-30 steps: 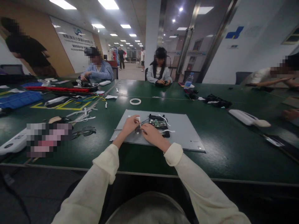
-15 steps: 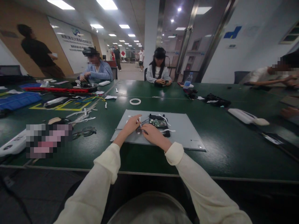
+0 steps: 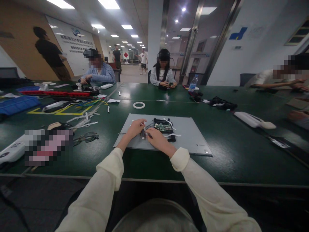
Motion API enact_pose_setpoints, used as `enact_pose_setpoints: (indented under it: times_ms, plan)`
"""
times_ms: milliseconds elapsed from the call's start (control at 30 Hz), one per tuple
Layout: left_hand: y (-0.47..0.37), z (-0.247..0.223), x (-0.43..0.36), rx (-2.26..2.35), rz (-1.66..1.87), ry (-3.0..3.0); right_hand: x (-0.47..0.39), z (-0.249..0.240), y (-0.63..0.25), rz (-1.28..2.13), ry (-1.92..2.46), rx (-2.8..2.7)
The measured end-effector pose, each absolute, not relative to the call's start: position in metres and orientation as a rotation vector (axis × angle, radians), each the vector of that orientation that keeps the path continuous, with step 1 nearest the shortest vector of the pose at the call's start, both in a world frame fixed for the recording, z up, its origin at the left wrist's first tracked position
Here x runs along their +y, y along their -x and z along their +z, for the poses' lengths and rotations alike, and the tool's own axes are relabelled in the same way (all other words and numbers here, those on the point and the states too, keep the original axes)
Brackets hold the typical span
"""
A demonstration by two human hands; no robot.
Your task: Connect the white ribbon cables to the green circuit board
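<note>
A flat grey panel [image 3: 193, 138] lies on the table in front of me. On it rests a green circuit board [image 3: 163, 126] in a black frame, with white strips [image 3: 175, 135] stuck at its edge. Grey cables [image 3: 150, 125] run from the board's left side toward my hands. My left hand [image 3: 135, 128] is closed, its fingertips pinching at the cable bundle and a small white strip. Close beside it, my right hand [image 3: 158, 138] has its fingers bent onto the same bundle from the right. The fingertips partly hide what lies between them.
Beyond the panel lies a white ring [image 3: 139, 105], perhaps a tape roll. To the left are eyeglasses [image 3: 86, 138], loose white strips [image 3: 84, 120] and a blue tray [image 3: 19, 104]. A white device [image 3: 251, 118] lies at right. Other people sit around the green table [image 3: 231, 161].
Both hands stay at the cables, with small finger shifts; the right fingers have lifted slightly and more white strip shows between the hands. The standing person at left has moved right.
</note>
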State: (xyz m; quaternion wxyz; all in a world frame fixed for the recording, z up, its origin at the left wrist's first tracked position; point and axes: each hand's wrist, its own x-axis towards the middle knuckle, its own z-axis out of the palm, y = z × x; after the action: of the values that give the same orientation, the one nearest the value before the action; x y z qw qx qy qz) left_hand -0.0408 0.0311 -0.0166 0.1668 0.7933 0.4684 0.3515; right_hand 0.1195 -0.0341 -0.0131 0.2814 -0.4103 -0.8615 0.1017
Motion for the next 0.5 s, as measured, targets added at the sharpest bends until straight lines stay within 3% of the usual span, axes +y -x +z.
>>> enact_pose_setpoints:
  times_ms: [500]
  plan:
    - [0.046,-0.006,0.028,1.224,1.205,-2.111,-0.033,-0.016,-0.119,0.336,1.140,-2.149]
